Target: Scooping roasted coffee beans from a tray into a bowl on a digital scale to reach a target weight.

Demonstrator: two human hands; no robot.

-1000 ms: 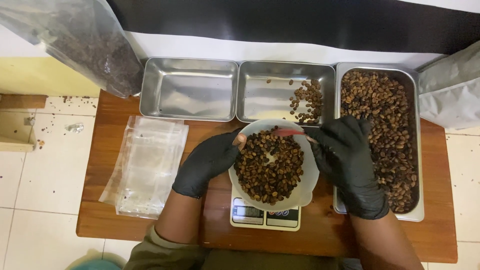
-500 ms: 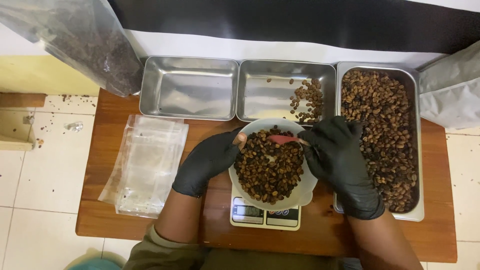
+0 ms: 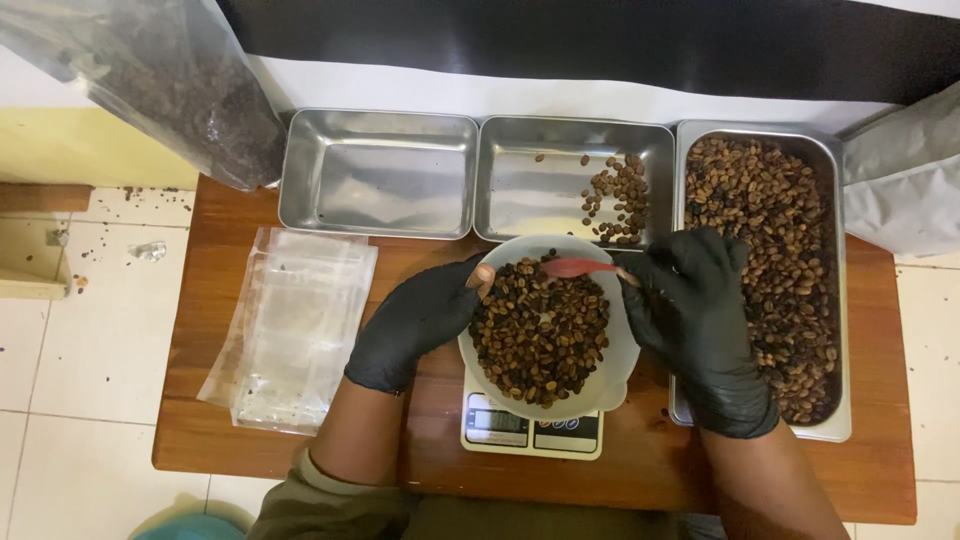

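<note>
Near the table's front edge, a red spoon is pinched between right hand fingers over the bowl; its rim is gripped by the left hand.

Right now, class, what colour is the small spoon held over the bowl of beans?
Red: the spoon in the right hand shows plainly in the head view.

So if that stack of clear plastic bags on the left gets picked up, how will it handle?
The clear plastic bags look thin and rumpled, so probably floppy and light. Their glossy film suggests they are slippery; the loose stack may well fan apart when lifted.
</note>
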